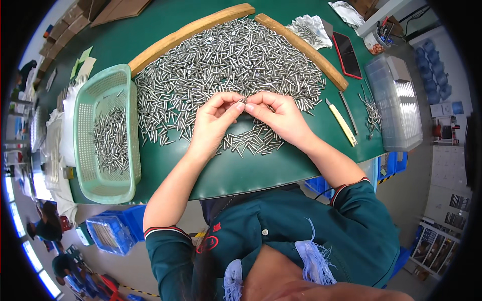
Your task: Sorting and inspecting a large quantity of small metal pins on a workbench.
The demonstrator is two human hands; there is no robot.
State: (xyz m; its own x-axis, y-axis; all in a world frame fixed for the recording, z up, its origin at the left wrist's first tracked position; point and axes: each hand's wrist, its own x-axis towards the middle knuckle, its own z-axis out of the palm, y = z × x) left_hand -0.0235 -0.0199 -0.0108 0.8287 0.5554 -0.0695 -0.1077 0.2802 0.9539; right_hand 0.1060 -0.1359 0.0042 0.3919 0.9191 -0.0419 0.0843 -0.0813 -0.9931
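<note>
My left hand [217, 119] and my right hand [279, 115] meet over the middle of the table, fingertips pinched together. Between them is a small metal pin [243, 100], or possibly more than one; the fingers cover most of it. Beyond and around the hands spreads a wide pile of the same shiny pins [221, 60]. A smaller heap of pins [253, 140] lies nearer to me, just below my hands. To the left, a pale green perforated basket [131, 145] has more pins in its bottom.
Two wooden strips [191, 34] [301, 49] border the pile's far side. At right lie a yellow-handled cutter [342, 124], a metal strip [348, 111], a red-edged phone [346, 55], thin metal pieces [371, 113] and a clear plastic case [396, 103]. A white bag [310, 31] sits behind.
</note>
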